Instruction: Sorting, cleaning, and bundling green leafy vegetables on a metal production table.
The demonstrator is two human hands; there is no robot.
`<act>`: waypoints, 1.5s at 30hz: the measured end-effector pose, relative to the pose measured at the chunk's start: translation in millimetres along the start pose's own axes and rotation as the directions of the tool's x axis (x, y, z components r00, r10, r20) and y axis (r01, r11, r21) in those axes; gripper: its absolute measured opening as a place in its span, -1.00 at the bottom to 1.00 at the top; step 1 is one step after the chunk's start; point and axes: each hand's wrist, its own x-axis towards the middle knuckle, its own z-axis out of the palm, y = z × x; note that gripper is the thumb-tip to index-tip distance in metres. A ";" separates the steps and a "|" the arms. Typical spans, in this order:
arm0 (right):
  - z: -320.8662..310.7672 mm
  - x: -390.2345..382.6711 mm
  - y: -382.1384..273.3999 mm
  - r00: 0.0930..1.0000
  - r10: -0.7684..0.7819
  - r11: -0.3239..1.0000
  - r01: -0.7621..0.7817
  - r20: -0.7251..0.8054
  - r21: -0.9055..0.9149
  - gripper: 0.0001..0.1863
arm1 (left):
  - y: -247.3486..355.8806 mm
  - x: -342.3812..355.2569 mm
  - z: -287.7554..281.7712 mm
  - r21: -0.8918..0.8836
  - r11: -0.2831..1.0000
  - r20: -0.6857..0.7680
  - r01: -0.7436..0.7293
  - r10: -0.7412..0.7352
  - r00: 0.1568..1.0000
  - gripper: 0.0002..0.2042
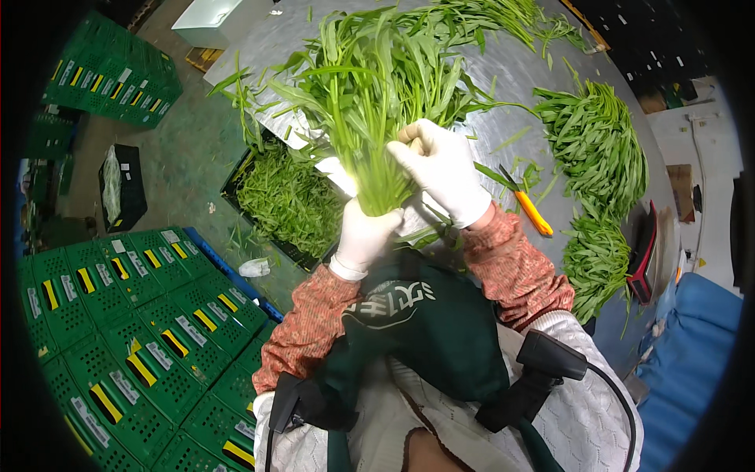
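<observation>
Grey tabletop spans upper centre; left hand clamps the leafy bunch low, right hand curls against it, grip unclear. Likely light, floppy, bruisable: hold the stems.

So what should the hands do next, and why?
Maybe the right hand should straighten the green bunch: leaves poke out sideways, the left hand holds the stems near their bottom, and the right fingers are curled close by.

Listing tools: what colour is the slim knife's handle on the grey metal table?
The knife's slim handle is yellow-orange, shown best in the head view.
</observation>
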 end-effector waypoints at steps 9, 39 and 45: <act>-13.1 -5.1 2.4 0.994 0.098 0.988 -0.104 0.052 0.116 -0.78 | 1.3 -1.6 3.9 -0.049 0.998 0.043 0.025 -0.023 0.999 -0.67; 5.1 -6.1 -28.2 0.887 -0.453 0.804 0.450 0.088 -0.388 -0.85 | 10.2 -3.0 7.9 -0.077 0.996 0.085 -0.044 0.050 0.995 -0.67; -18.9 -36.7 -27.2 0.595 -0.476 0.830 0.548 0.648 0.107 -0.92 | 19.0 -3.2 -3.2 -0.376 0.900 0.132 0.221 -0.184 0.974 -0.68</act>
